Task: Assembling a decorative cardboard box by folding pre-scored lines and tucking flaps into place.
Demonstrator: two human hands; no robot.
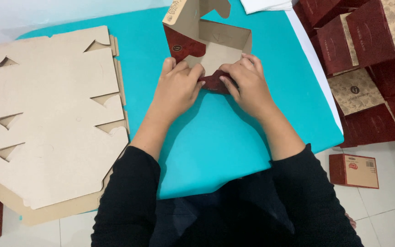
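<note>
- Head view, the only one here, looking straight down at a turquoise table top (234, 137).
- Half-folded cardboard box (216, 43) sits at the far middle of the table: plain brown inside, dark red printed outside, with its lid flap standing up at the far-left corner.
- Near wall of the box is a dark red flap (213, 82), and both hands are on it.
- Left hand (177, 87) has its fingers curled over the left end of that flap, thumb side toward the box, pressed down on the cardboard. So it's closed on the flap, not hanging loose.
- Right hand (248, 82) does the same at the right end: fingers bent over the edge, tips touching the red flap and the box's right wall. Also gripping.
- The two hands sit just beside each other, fingertips nearly meeting over the middle of the flap.
- Both forearms come up from the bottom of the frame in black sleeves (129, 201), pushed back past the wrists.
- To the left on the table lies a stack of flat box blanks (51, 119), brown side up, die-cut notches showing, well apart from the hands. It overhangs the table's near-left edge a bit.
- Off the table on the right there's a heap of finished boxes (366, 55), dark red with beige patterned panels, piled on the floor.
- One small red and brown box (354, 170) lies alone on the white floor tiles, near the person's right elbow.
- A white sheet (266, 4) pokes in at the top edge, beyond the box.
</note>
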